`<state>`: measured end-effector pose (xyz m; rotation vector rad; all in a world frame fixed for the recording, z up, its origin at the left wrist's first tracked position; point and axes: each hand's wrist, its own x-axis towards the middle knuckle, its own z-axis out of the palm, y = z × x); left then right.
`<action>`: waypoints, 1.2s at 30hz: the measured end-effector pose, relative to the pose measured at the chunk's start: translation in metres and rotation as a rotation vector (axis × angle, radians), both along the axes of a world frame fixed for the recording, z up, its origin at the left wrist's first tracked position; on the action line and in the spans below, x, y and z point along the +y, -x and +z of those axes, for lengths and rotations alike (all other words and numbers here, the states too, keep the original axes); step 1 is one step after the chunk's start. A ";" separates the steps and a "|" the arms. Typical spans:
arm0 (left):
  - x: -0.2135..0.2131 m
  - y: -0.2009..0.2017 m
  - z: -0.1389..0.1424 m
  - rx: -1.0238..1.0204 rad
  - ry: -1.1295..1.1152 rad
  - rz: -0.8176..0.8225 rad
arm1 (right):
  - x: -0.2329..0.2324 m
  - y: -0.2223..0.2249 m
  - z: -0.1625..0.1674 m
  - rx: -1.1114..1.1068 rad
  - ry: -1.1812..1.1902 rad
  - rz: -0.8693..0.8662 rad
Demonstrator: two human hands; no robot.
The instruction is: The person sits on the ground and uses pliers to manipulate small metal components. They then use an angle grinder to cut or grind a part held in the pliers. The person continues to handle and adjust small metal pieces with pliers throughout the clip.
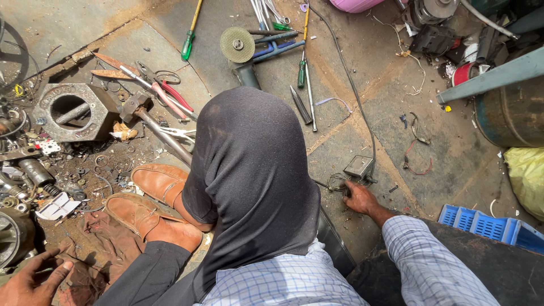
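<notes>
- right hand (pixel 360 199): stretched down to the concrete floor (pixel 464 153), fingers curled onto a tangle of thin wire (pixel 338 181); it seems to pinch or press the wire, though whether it truly grasps it cannot be told.
- small grey box (pixel 359 166): lies just beyond the wire, touching or nearly touching it; a dark cable (pixel 350 85) runs from it up the floor.
- left hand (pixel 31 279): open, fingers spread, resting on a brown cloth (pixel 96 249) at the lower left edge; it holds nothing.
- a seated person with a dark cloth over the head (pixel 249 170) and tan shoes (pixel 150 198) fills the centre.
- nearby: angle grinder (pixel 241 48), green-handled screwdrivers (pixel 187 44), hammer (pixel 153 122), red-handled pliers (pixel 170 93), blue crate (pixel 481 224).
- step in hand, as judged: sorting out the wire beside the box.
- a following move would call for a firm fingertip pinch on a single strand, with the box kept from sliding.
</notes>
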<state>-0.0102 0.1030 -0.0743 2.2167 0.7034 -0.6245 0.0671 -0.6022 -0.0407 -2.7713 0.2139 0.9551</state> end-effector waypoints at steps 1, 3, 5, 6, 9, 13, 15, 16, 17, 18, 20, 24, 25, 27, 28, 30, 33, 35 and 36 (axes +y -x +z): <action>0.001 -0.006 0.004 0.081 -0.061 -0.044 | 0.004 -0.002 -0.002 0.076 0.075 0.000; -0.002 -0.014 0.019 0.190 -0.164 -0.135 | 0.012 -0.009 -0.006 0.219 0.207 0.024; -0.006 -0.017 0.040 0.170 -0.187 -0.157 | 0.017 -0.020 -0.011 0.482 0.393 0.362; -0.011 -0.017 0.048 0.116 -0.173 -0.117 | 0.018 -0.030 -0.010 0.736 0.366 0.361; -0.019 -0.026 0.063 -0.036 -0.177 -0.078 | 0.041 -0.061 -0.013 0.929 0.187 0.234; -0.020 -0.042 0.069 -0.056 -0.245 -0.077 | 0.085 -0.159 -0.012 0.840 -0.034 0.406; -0.024 -0.051 0.070 -0.025 -0.279 -0.115 | 0.109 -0.229 -0.002 0.635 -0.111 0.475; -0.028 -0.055 0.070 -0.052 -0.283 -0.147 | 0.123 -0.263 0.005 0.523 -0.159 0.508; -0.029 -0.060 0.070 -0.085 -0.290 -0.180 | 0.145 -0.294 0.008 0.381 -0.218 0.519; -0.031 -0.064 0.069 -0.084 -0.288 -0.193 | 0.167 -0.321 0.019 0.244 -0.281 0.543; -0.035 -0.076 0.065 -0.105 -0.264 -0.195 | 0.208 -0.371 0.048 0.035 -0.398 0.605; -0.049 -0.094 0.048 -0.107 -0.177 -0.102 | 0.339 -0.419 0.103 -0.202 -0.233 0.967; -0.052 -0.096 0.045 -0.088 -0.153 -0.071 | 0.370 -0.421 0.114 -0.221 -0.012 1.063; -0.068 -0.092 0.035 -0.152 -0.092 -0.087 | 0.428 -0.411 0.125 -0.267 0.225 1.172; -0.076 -0.087 0.033 -0.105 -0.045 -0.149 | 0.450 -0.404 0.128 -0.294 0.237 1.196; -0.089 -0.069 0.036 -0.112 0.086 -0.256 | 0.488 -0.382 0.114 -0.475 0.051 1.286; -0.077 -0.029 0.049 0.019 0.047 -0.418 | 0.528 -0.346 0.066 -0.619 -0.376 1.135; -0.053 -0.007 0.059 0.056 -0.042 -0.324 | 0.550 -0.328 0.032 -0.597 -0.385 0.945; -0.039 0.004 0.064 0.022 -0.127 -0.278 | 0.555 -0.318 0.016 -0.586 -0.383 0.852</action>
